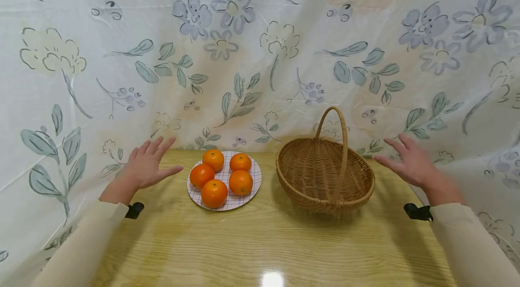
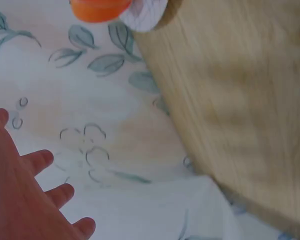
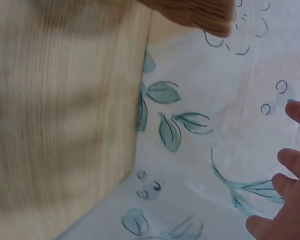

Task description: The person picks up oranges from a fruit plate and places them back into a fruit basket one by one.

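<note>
My left hand (image 1: 147, 164) hovers with spread fingers to the left of a round plate (image 1: 254, 178) with a checked pattern. Several oranges (image 1: 214, 193) lie on that plate. To the right stands a woven wicker basket (image 1: 302, 169) with a tall arched handle, and nothing shows inside it. My right hand (image 1: 410, 160) is held in the air beyond the basket's right side, fingers extended and holding nothing. The left wrist view shows an orange (image 2: 100, 9) at the top, away from the left fingers. In the right wrist view a piece of the basket (image 3: 200, 15) appears above.
Both arms reach over a light wooden table (image 1: 243, 246). A floral cloth (image 1: 260, 66) hangs behind its far edge and along the sides. Each wrist wears a dark strap, such as the black strap mount (image 1: 418, 211) on the right.
</note>
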`<state>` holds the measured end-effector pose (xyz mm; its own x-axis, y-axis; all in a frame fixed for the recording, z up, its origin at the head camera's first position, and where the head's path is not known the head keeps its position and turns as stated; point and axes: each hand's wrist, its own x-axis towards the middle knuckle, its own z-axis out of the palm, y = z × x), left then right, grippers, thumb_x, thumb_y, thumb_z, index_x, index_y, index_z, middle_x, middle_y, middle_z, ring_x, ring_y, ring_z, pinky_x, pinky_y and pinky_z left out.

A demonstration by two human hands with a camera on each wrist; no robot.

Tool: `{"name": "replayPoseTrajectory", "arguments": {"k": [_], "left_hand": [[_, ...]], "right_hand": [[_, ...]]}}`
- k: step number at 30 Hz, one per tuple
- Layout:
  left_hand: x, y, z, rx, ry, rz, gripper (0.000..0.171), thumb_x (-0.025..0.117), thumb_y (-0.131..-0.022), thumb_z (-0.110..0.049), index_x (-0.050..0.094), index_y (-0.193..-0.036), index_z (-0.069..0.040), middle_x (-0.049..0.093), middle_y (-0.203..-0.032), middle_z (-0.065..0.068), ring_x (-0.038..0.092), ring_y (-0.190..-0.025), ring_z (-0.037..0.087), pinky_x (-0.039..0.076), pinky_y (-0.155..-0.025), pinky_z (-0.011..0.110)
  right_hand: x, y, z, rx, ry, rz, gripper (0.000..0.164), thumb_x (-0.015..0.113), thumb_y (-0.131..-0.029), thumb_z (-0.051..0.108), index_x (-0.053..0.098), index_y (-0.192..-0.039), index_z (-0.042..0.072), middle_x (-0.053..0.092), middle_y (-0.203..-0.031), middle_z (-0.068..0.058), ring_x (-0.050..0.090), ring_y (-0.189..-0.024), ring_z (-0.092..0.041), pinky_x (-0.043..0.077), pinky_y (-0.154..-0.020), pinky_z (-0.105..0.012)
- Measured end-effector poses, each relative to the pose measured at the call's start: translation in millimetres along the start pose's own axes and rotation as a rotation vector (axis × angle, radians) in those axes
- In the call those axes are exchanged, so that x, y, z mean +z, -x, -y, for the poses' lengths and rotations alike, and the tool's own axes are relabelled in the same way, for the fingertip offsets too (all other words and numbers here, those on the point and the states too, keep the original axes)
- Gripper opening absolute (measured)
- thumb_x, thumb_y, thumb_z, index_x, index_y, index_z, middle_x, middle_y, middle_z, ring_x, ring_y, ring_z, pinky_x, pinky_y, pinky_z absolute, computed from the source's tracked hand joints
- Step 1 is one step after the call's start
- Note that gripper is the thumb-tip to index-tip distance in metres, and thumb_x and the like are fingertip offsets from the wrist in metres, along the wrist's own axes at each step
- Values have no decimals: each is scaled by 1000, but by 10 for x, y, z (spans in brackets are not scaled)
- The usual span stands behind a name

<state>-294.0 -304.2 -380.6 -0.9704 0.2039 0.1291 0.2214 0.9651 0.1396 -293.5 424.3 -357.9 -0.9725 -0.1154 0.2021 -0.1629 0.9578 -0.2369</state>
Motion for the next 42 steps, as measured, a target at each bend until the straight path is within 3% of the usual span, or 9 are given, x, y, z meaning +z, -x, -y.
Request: {"name": "replayPoseTrajectory", "arguments": {"k": [10, 14, 22, 27, 30, 32, 34, 38, 42], "left_hand": [[323, 37, -123, 79, 104, -110, 89, 58, -95, -64, 22, -163, -19, 27, -163, 29, 26, -145, 58, 23, -114, 77], [445, 71, -137, 79, 174, -140, 87, 59, -96, -59, 26, -162, -14, 30, -161, 29, 29, -144, 56, 25, -114, 75], [636, 106, -213, 54, 377, -115, 83, 60, -99, -53, 27, -161, -9, 29, -161, 28, 27, -146, 53, 26, -114, 75], [698, 89, -266, 37, 493, -129, 79, 61, -101, -48, 30, -159, -5, 37, -155, 29, 36, -141, 50, 33, -113, 70], [714, 82, -301, 33, 573, -130, 75, 62, -102, -42, 32, -157, -2, 40, -151, 30, 41, -136, 51, 38, -111, 67], [720, 79, -321, 26, 620, -119, 73, 62, -102, -39, 32, -156, 0, 40, -151, 31, 42, -135, 52, 40, -110, 67], [725, 78, -335, 18, 649, -106, 70, 62, -103, -37, 34, -156, 0, 40, -151, 31, 43, -135, 52, 40, -111, 66], [731, 65, -354, 9, 673, -88, 66, 61, -103, -35, 37, -154, -1, 40, -150, 31, 44, -134, 51, 40, -111, 66], [742, 49, -361, 2, 683, -78, 65, 62, -103, -35, 38, -153, -1, 41, -150, 31, 45, -133, 50, 41, -111, 65]], "right_hand": [[225, 121, 98, -30, -227, 2, 78, 54, -103, 48, 25, -162, 4, 3, -167, -34, 10, -148, -64, 18, -103, -85], [315, 158, 156, -41, -298, 5, 75, 53, -105, 44, 25, -162, 6, 2, -168, -32, 7, -149, -62, 17, -103, -85], [512, 235, 174, -25, -455, -3, 69, 49, -108, 39, 22, -164, 8, 8, -169, -30, 11, -151, -59, 23, -106, -82], [604, 266, 167, 2, -566, 25, 68, 47, -109, 38, 19, -164, 10, 16, -166, -32, 17, -149, -59, 27, -106, -79], [647, 266, 146, 2, -667, 61, 67, 45, -110, 35, 17, -164, 8, 15, -167, -31, 19, -149, -56, 42, -115, -50], [673, 261, 129, -12, -730, 72, 65, 45, -111, 32, 18, -164, 7, 17, -166, -31, 28, -149, -45, 48, -107, -24], [707, 251, 110, -28, -797, 87, 63, 44, -111, 29, 18, -164, 7, 17, -165, -32, 38, -146, -24, 46, -93, -8], [776, 236, 81, -57, -961, 112, 59, 44, -111, 21, 20, -164, 13, 15, -164, -32, 45, -127, 9, 48, -92, -8], [818, 234, 76, -74, -1122, 147, 59, 42, -111, 14, 18, -164, 12, 20, -160, -24, 50, -125, 10, 52, -94, -14]]}}
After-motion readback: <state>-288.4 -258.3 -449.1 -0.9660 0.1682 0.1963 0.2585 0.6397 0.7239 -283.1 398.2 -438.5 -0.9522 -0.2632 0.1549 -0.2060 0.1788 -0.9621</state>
